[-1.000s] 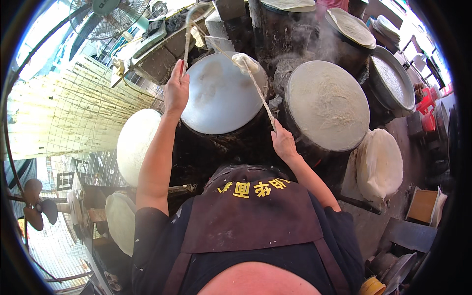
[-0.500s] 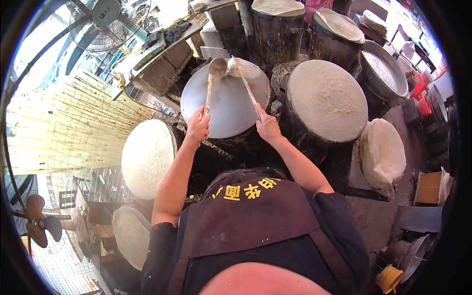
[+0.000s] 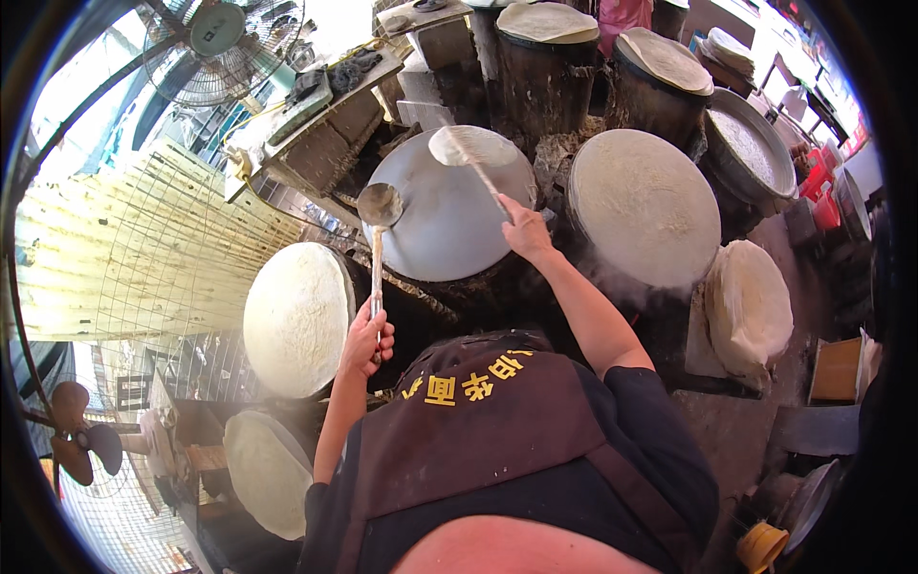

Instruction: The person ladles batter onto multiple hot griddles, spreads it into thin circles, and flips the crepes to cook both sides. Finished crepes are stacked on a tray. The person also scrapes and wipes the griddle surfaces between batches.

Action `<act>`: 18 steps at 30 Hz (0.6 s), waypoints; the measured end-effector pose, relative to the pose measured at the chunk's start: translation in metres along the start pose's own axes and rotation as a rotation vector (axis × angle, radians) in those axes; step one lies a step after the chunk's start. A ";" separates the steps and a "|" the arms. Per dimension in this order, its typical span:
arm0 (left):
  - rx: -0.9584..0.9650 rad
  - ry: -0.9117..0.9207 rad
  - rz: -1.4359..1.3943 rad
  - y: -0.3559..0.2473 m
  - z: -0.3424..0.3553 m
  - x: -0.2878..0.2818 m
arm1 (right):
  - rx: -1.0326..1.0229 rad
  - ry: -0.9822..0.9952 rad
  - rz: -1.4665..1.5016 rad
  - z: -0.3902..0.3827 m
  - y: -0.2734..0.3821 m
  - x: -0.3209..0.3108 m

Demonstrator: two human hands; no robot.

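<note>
A round metal griddle (image 3: 440, 234) lies in front of me. On its far part is a pale oval patch of what looks like batter (image 3: 492, 148). My right hand (image 3: 525, 232) is closed round the handle of a long stick-like tool (image 3: 485, 180), whose far end reaches over that patch; the shape of this end is hard to make out. My left hand (image 3: 366, 342) grips the long handle of a metal ladle (image 3: 380, 204). The ladle's round bowl is above the griddle's left edge. What the bowl holds, if anything, I cannot tell.
To the right, a pale sheet covers a round griddle (image 3: 645, 209), with steam by its near edge. Another covered round surface (image 3: 296, 319) stands at left. Stacked pale sheets (image 3: 749, 308) lie at right. Far right is a wide basin (image 3: 751, 143). A fan (image 3: 218, 29) is at upper left.
My left hand has drawn the ladle back toward me and to the left, away from the far part of the griddle. The stick-like tool stays over the pale patch, which looks wider.
</note>
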State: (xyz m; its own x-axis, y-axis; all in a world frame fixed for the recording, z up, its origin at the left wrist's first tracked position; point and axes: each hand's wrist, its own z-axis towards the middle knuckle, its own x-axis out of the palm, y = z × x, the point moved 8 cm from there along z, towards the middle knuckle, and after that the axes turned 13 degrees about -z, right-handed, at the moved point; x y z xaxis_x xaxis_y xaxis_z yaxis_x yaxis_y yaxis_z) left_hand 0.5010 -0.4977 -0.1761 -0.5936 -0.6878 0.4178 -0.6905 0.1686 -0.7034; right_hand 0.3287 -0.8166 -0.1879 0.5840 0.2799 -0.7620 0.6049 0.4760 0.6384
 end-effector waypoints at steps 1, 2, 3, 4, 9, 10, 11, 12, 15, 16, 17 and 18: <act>-0.006 0.002 -0.026 0.004 -0.008 -0.001 | 0.057 -0.024 -0.002 0.003 -0.017 -0.005; -0.018 0.027 -0.073 0.007 -0.013 -0.004 | 0.113 -0.047 -0.003 0.006 -0.029 -0.007; -0.031 0.048 -0.117 0.010 -0.019 -0.004 | 0.104 -0.057 -0.016 0.006 -0.023 -0.013; -0.045 0.069 -0.161 0.010 -0.023 -0.003 | 0.083 -0.028 -0.054 0.009 -0.014 -0.007; -0.029 0.102 -0.237 -0.001 -0.046 0.007 | 0.015 0.140 -0.150 0.018 0.044 0.039; -0.017 0.112 -0.247 -0.005 -0.052 0.008 | -0.008 0.134 -0.129 0.020 0.045 0.036; -0.004 0.120 -0.256 -0.009 -0.057 0.009 | -0.030 0.129 -0.106 0.023 0.041 0.029; 0.007 0.127 -0.257 -0.015 -0.064 0.008 | -0.053 0.125 -0.081 0.024 0.037 0.023; 0.042 0.199 -0.279 -0.033 -0.077 0.013 | 0.072 -0.046 -0.110 0.029 -0.010 -0.013; 0.046 0.215 -0.282 -0.038 -0.079 0.016 | 0.128 -0.072 -0.145 0.033 -0.020 -0.016; 0.049 0.231 -0.286 -0.043 -0.081 0.019 | 0.134 -0.064 -0.151 0.034 -0.021 -0.008; 0.053 0.242 -0.287 -0.048 -0.082 0.021 | 0.085 -0.017 -0.156 0.033 -0.007 0.003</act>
State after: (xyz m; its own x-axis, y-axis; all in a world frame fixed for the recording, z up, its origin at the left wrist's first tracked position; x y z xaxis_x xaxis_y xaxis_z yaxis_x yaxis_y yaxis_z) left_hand 0.4875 -0.4625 -0.0860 -0.4637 -0.5141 0.7216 -0.8243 -0.0483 -0.5641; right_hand 0.3441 -0.8468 -0.1912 0.4879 0.1934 -0.8512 0.7322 0.4402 0.5197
